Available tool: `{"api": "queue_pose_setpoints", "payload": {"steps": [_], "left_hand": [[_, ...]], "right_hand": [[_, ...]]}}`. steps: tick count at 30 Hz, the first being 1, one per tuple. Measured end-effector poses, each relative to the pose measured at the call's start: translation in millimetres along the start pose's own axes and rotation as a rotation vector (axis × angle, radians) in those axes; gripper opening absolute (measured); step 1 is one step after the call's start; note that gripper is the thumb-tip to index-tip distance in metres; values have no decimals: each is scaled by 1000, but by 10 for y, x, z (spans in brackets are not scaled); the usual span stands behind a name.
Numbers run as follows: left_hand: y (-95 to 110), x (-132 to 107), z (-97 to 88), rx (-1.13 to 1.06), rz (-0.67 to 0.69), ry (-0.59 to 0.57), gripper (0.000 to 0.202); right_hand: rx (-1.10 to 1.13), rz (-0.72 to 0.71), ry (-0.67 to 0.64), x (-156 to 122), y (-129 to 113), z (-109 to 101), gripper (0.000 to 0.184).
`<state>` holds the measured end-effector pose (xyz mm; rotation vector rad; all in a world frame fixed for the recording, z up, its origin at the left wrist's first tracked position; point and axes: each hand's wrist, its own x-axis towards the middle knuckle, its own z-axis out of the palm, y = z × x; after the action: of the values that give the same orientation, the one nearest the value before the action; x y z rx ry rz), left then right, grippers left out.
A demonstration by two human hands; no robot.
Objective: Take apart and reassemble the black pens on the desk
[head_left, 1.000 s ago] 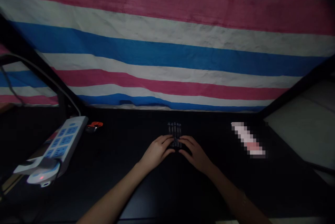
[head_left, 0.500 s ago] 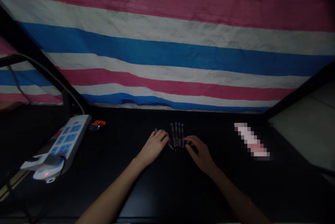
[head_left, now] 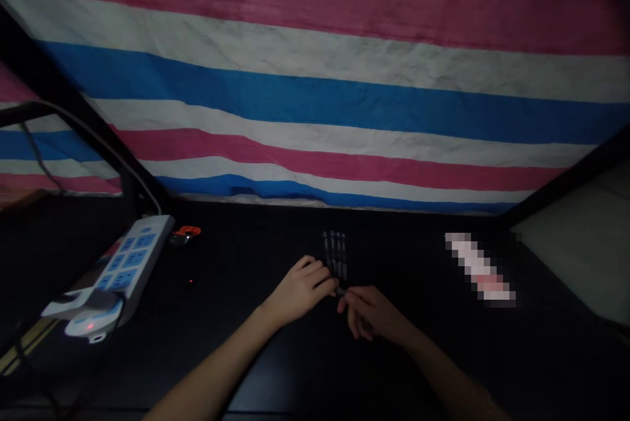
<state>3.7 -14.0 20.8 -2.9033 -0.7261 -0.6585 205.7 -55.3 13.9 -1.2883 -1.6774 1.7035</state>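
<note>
Several dark pens (head_left: pixel 336 252) with clear ends lie side by side on the black table, pointing away from me. Just in front of them a single pen (head_left: pixel 340 291), mostly hidden, spans the gap between my fingertips. My left hand (head_left: pixel 301 290) is closed on one end of this pen, with its knuckles up, close beside the row. Thumb and forefinger of my right hand (head_left: pixel 371 313) pinch the other end, the remaining fingers curled beneath.
A white power strip (head_left: pixel 130 263) with blue sockets, a plug and cables lies at the left. Near it is a small orange and black object (head_left: pixel 185 235). A pixelated pale strip (head_left: pixel 480 270) lies at the right. Striped sheeting (head_left: pixel 344 100) hangs behind the table (head_left: pixel 266 368).
Both hands have moved toward each other and nearer to me, meeting at the pen. My right hand has left the side of the row and now pinches the pen that my left hand held.
</note>
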Motion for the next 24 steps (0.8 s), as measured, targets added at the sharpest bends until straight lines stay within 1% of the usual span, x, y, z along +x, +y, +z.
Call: {"api": "queue_pose_setpoints", "payload": {"steps": [3,8,11,13,15,18,19,21,24], "left_hand": [[-20,-1,-14,-9,-41,-60,21],[2,-13,-36,-148,-115,-189,17],[-34,-27,-56,-260,-159,-199,22],[-86,-34,-75,-369,-251,-159,23],[-149,-37,-88,-557,-437,-66,19],[-233,-31,-72,-1007,-776,141,21],[-252,-27,-56,-1157,-860,195,24],[-272,-20,-15,-1376,-953,240,29],[-265,-13,49,-1496,-975,202,35]], "right_hand": [[-49,-5,23,-8,5,14,40],[-167,-86,170,-44,-18,82,28],[-179,-98,227,-53,-21,84,24],[-145,-79,223,-49,-1,77,28],[-81,-35,193,-41,34,73,34],[46,41,107,-29,81,80,45],[89,62,68,-28,89,84,47],[194,102,-14,-30,92,91,46],[365,154,-109,-46,81,95,35]]}}
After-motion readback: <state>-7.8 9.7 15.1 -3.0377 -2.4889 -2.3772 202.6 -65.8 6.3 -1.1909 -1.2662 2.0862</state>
